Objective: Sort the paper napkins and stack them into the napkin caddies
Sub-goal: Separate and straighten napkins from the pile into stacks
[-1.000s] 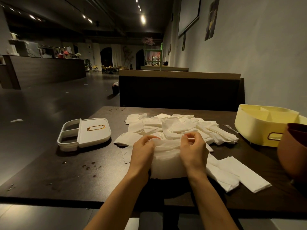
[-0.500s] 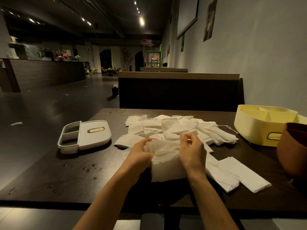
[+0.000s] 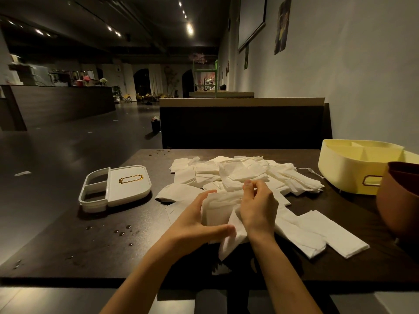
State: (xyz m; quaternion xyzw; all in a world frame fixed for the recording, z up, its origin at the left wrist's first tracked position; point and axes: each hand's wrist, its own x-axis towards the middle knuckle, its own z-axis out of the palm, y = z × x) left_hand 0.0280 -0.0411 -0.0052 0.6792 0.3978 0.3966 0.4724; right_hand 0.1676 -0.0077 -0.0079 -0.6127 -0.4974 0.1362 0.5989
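A loose heap of white paper napkins covers the middle of the dark table. In front of it I hold a small stack of napkins between both hands. My left hand cups its left side, fingers and thumb curled round it. My right hand pinches the top right edge, and one sheet droops below the wrist. A white caddy with a gold label frame lies at the left. A yellow caddy with dividers stands at the right.
Two flat folded napkins lie to the right of my hands. A brown bowl stands at the right edge, before the yellow caddy. Water drops dot the table's left front. A dark booth back rises behind the table.
My left hand has slid from the stack's top edge down to its left side and now cups it. The stack has bunched narrower, and one sheet hangs loose at its lower right.
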